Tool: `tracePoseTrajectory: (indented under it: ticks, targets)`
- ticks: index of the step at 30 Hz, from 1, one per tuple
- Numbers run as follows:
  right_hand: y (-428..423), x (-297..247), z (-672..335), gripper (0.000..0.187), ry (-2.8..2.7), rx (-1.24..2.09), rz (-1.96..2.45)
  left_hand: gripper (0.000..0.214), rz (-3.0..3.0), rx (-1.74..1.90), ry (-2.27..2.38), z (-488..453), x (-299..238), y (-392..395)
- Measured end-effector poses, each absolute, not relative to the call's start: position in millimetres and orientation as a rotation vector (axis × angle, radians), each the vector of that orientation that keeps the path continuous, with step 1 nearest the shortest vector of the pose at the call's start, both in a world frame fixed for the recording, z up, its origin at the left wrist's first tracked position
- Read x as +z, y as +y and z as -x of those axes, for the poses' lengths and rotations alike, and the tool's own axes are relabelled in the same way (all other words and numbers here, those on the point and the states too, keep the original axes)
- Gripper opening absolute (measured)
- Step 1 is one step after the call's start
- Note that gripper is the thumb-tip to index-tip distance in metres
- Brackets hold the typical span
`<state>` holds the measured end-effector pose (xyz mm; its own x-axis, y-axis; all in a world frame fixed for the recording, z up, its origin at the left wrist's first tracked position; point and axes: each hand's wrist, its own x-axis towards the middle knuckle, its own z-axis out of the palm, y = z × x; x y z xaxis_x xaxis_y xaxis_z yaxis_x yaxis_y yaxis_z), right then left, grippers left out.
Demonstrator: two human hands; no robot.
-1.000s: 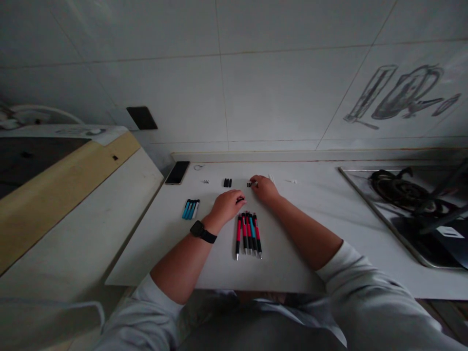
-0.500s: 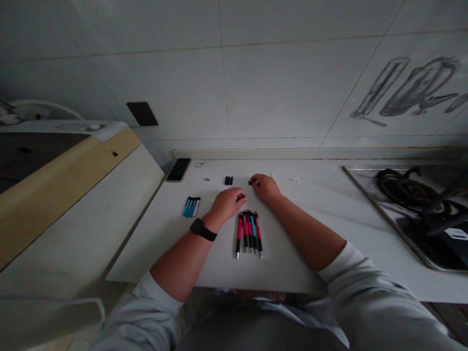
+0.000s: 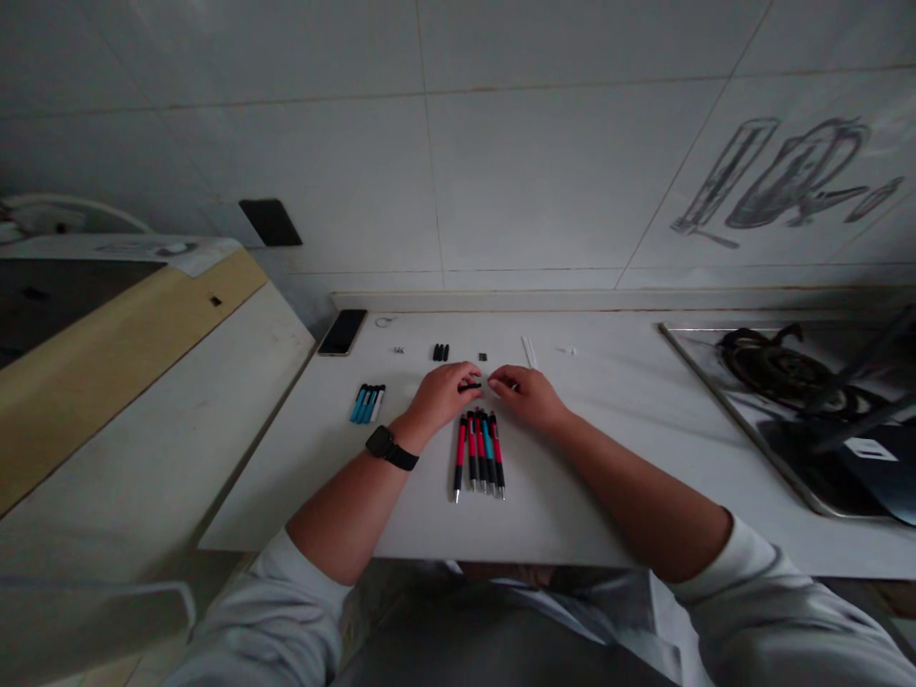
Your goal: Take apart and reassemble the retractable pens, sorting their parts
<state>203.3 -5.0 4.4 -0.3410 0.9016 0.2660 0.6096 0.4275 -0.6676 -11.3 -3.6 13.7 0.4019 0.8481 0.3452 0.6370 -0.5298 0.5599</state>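
Observation:
My left hand (image 3: 438, 393), with a black watch on its wrist, pinches a small dark tube-like pen part (image 3: 469, 386). My right hand (image 3: 530, 393) faces it closely, thumb and fingertips together; whatever sits between them is too small to make out. Just below both hands lie several pens (image 3: 459, 458), mostly red with black grips, one of them blue. Beyond the fingers are a small cluster of dark pieces (image 3: 482, 357) and black grip sleeves (image 3: 441, 352). Thin white sticks (image 3: 529, 352) lie past my right hand.
Blue and white pen barrels (image 3: 367, 404) lie to the left. A phone (image 3: 343, 332), a thin ring (image 3: 385, 322) and tiny metallic pieces (image 3: 398, 350) are at the back left. Small white bits (image 3: 571, 351) lie at the back right. A gas stove (image 3: 780, 382) borders the counter's right side.
My right hand has moved back from the small dark pieces, toward me and close to my left hand. My left hand keeps its hold on the dark part. The view has shifted slightly.

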Motion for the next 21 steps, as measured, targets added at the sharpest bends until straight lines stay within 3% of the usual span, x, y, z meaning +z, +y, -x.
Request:
tracePoseTrajectory:
  ticks: [13,21]
  targets:
    - [7,-8,-205,0.037,-1.762,0.776,1.353,0.011,-2.327,0.971,1.296,13,16,-4]
    - [8,-11,-202,0.045,-1.848,0.670,1.391,0.029,-2.295,0.891,1.248,11,8,-1]
